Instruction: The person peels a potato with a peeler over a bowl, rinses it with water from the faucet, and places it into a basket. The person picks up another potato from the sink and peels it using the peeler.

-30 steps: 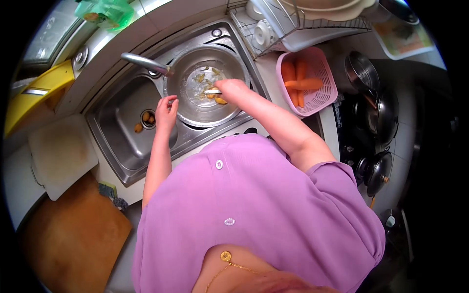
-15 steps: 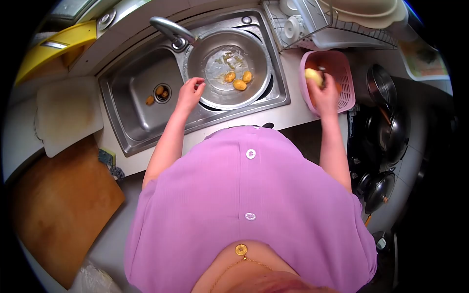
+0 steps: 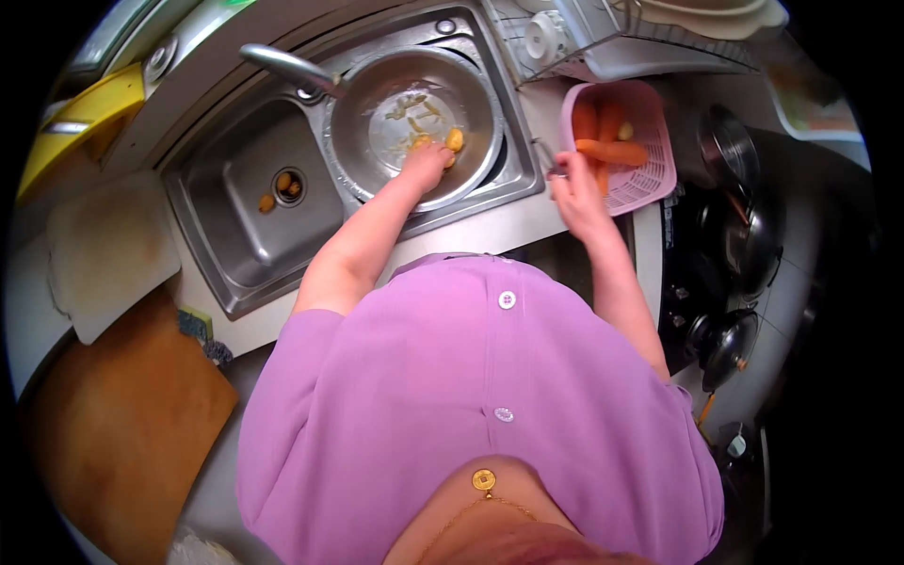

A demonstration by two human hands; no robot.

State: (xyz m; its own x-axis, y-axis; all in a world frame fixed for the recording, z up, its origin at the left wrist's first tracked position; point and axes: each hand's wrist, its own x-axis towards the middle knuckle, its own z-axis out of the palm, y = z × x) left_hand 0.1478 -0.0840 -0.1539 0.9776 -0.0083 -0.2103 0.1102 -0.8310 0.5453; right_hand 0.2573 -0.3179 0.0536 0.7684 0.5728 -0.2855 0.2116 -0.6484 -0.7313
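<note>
My left hand (image 3: 428, 167) reaches into a round metal basin (image 3: 337, 141), its fingers curled down over a yellow potato (image 3: 420, 142). Another potato (image 3: 455, 139) lies right beside those fingers, and pale strips of peel (image 3: 411, 105) are spread over the basin's bottom. At the near left edge of a pink plastic basket (image 3: 661, 193), my right hand (image 3: 576, 196) is closed around a peeler (image 3: 543, 156) whose metal end points to the left. Inside the basket are several orange carrots (image 3: 612, 151) and a small pale piece (image 3: 625, 130), perhaps part of a peeled potato.
The basin sits over the right bowl of a steel double sink (image 3: 240, 226), under a faucet (image 3: 287, 68). Brown lumps (image 3: 282, 188) lie at the left drain. A dish rack (image 3: 603, 38) stands behind the basket; pans (image 3: 730, 151) are at the right, a cutting board (image 3: 113, 235) at the left.
My left hand has moved from the basin's rim down onto the potatoes. My right hand has let go of a pale peeled potato in the basket and drawn back leftward with the peeler.
</note>
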